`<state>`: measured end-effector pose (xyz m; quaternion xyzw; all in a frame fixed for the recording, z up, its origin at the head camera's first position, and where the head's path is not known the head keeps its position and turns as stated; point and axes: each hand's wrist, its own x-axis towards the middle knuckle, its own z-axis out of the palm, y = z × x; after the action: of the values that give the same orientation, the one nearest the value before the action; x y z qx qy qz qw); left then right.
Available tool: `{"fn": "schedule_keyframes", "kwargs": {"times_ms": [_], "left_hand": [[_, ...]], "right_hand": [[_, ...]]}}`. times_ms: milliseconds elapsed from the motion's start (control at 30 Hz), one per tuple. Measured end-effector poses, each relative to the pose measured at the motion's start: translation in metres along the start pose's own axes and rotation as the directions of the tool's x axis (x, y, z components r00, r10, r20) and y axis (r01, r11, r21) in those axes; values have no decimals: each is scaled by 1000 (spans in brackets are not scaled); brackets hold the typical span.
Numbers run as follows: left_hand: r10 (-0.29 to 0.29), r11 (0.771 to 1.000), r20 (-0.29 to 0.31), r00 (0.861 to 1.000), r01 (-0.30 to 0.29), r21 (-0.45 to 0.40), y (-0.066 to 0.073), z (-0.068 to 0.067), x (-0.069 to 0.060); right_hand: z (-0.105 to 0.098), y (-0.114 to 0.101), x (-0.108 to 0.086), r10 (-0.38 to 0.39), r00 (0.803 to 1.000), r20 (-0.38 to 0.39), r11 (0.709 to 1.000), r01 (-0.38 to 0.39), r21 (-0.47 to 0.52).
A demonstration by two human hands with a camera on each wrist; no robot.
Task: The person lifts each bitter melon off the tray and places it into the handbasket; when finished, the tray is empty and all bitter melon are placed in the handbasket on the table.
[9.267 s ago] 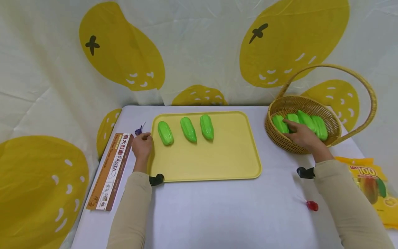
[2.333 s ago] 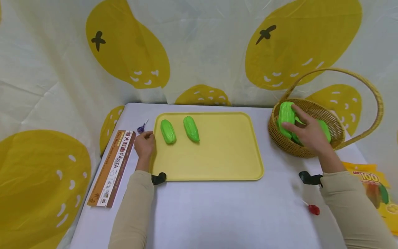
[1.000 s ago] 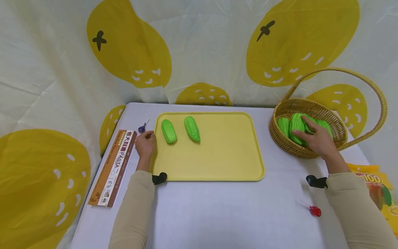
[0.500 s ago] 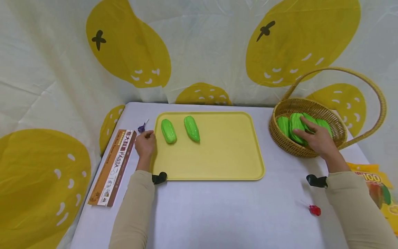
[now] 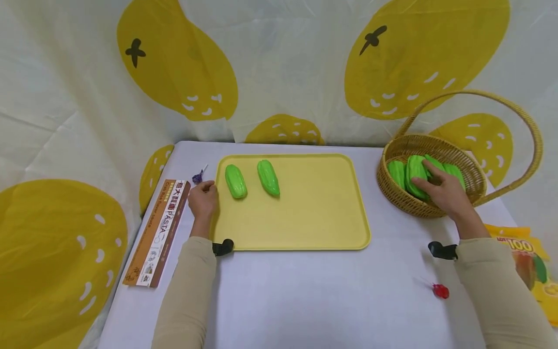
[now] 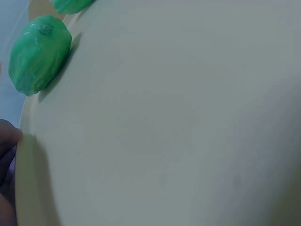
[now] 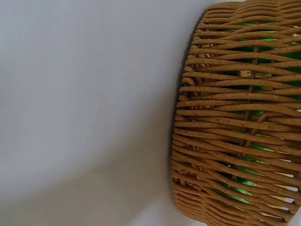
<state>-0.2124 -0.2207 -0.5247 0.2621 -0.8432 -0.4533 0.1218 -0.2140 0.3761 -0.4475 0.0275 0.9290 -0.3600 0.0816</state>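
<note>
Item: my right hand [image 5: 445, 193] grips one green vegetable [image 5: 415, 174], in wicker basket [image 5: 394, 199]. Item: my left hand [image 5: 202, 199], curled, touches yellow tray [image 5: 314, 206]; whether gripping, I cannot tell.

White-clothed table [image 5: 322, 295] | tray [image 5: 305, 228] sits center | basket [image 5: 405, 206], bag [image 5: 527, 261], red lollipop [image 5: 441, 291] rest at right | pasta box [image 5: 157, 232], purple lollipop [image 5: 198, 177] at left
</note>
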Motion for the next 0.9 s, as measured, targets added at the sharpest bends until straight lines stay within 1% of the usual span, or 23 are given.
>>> {"fn": "schedule_keyframes", "kwargs": {"times_ms": [167,467,733,900], "left_hand": [[11,1000,-5,1000,-11,1,1,0,1],[8,1000,-12,1000,-8,7,0,0,0],[-11,1000,0,1000,11,0,-1,0,-1],[-13,1000,5,1000,13,1,-1,0,-1]], "right_hand": [[0,-2,0,1,1000,-29,1000,-1,12],[0,-3,-1,5,1000,-27,1000,-4,11],[-1,-3,-2,-1,1000,-25,1000,1,12],[-1,-4,-4,2,999,-41,1000,-2,10]]}}
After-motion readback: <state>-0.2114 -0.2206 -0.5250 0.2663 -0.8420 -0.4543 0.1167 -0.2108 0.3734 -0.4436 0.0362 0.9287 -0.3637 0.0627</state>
